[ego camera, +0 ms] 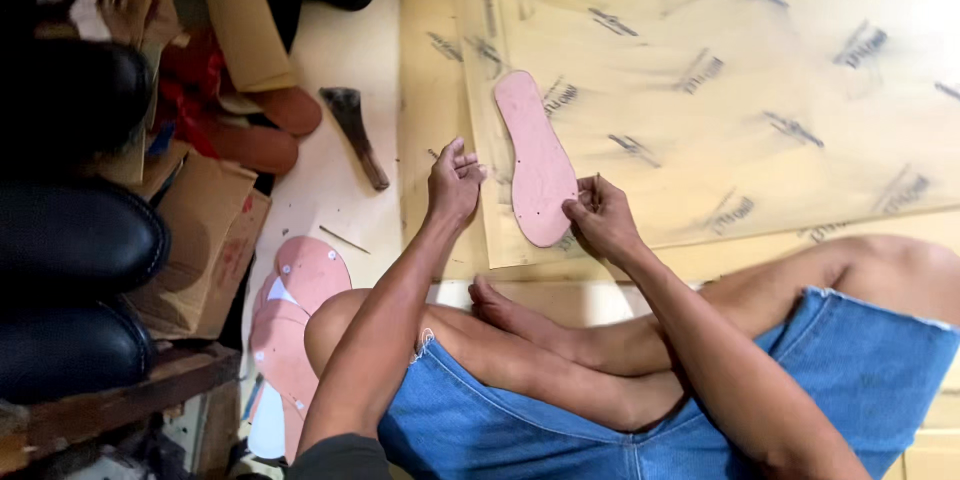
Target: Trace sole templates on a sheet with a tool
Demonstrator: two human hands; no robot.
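In the head view I see the pink sole template [538, 160] lying flat on the large tan sheet [760, 70], near the centre. My left hand [455, 183] is at 9 o'clock of it, fingers loosely curled, holding nothing. My right hand [598, 217] touches its lower edge at 5 o'clock, fingertips pinched on something thin that I cannot tell. A stack of pink soles [295, 320] lies at 8 o'clock.

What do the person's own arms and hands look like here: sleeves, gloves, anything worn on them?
Both arms are bare from above the elbow down. A dark short sleeve shows only at the upper left arm. The left hand and right hand have no gloves, and no watch, ring or bracelet is visible on them. No sleeve is visible on the right arm.
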